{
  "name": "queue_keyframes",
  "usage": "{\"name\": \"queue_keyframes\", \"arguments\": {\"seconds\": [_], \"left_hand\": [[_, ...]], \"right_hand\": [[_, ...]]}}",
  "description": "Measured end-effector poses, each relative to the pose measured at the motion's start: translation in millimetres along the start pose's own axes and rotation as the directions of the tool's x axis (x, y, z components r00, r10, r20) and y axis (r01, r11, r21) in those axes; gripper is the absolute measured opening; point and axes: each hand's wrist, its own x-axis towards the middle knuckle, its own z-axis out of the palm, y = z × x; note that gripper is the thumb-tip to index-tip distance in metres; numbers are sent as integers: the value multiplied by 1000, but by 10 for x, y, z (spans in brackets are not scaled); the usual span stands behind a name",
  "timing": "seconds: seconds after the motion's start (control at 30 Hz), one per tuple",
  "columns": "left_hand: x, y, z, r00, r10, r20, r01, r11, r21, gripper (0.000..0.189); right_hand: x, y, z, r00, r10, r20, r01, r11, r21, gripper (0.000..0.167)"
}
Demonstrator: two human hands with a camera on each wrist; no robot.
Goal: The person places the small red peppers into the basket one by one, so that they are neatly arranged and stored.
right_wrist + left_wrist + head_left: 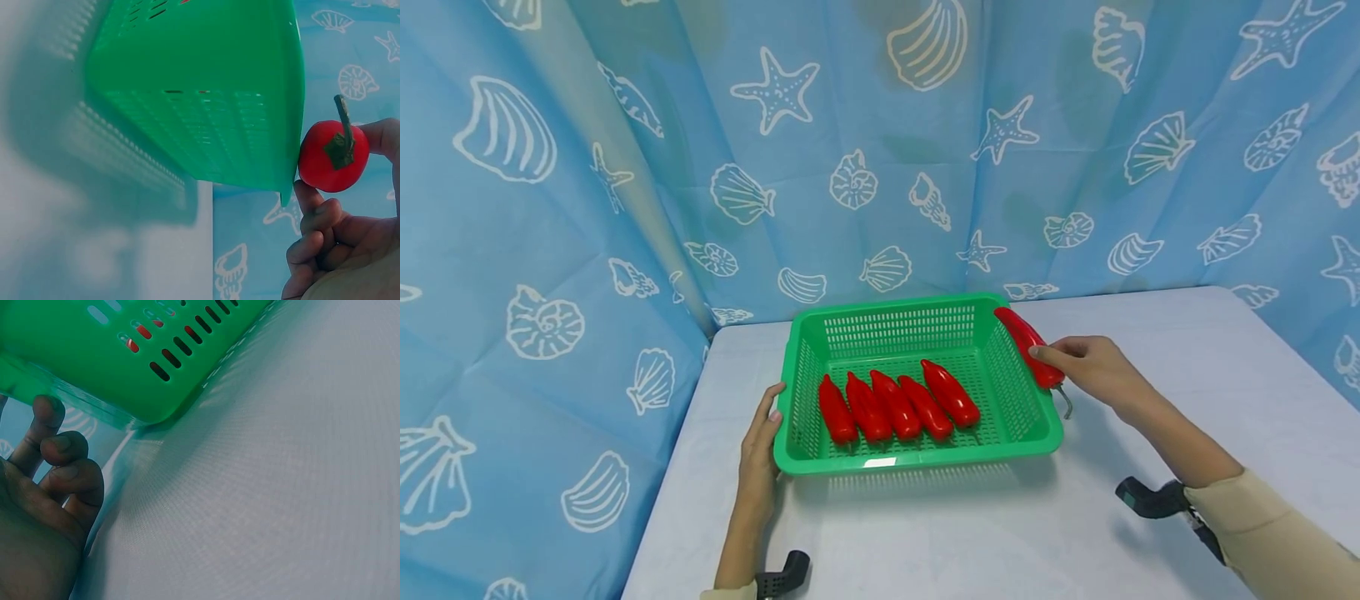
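Observation:
A green plastic basket with slotted walls stands on the white table. Several red peppers lie side by side inside it, mostly towards the left and front. My right hand pinches another red pepper between thumb and fingers over the basket's right rim. Its tip points to the back left, and its green stem faces the right wrist camera. At the basket's left side, my left hand touches the rim with its fingertips; in the left wrist view its fingers are loosely bent beside the wall.
A blue curtain with white shell and starfish prints hangs behind and left of the table. White tabletop extends in front of and to the right of the basket. A dark wrist camera mount sits on each forearm.

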Motion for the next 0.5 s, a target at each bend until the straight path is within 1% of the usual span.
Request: {"name": "queue_keyframes", "arguments": {"seconds": [0.23,0.33,0.5], "left_hand": [[4,2,-5,1000,4,-4,-4,1000,2,43],[5,0,-4,1000,0,-4,0,1000,5,43],[1,-1,5,1000,-9,-3,9,1000,1,43]], "right_hand": [[22,-80,70,1000,-23,-6,23,1000,0,71],[28,-96,106,998,-50,-23,50,999,-5,71],[21,-125,179,993,-103,-57,101,995,-24,66]]}}
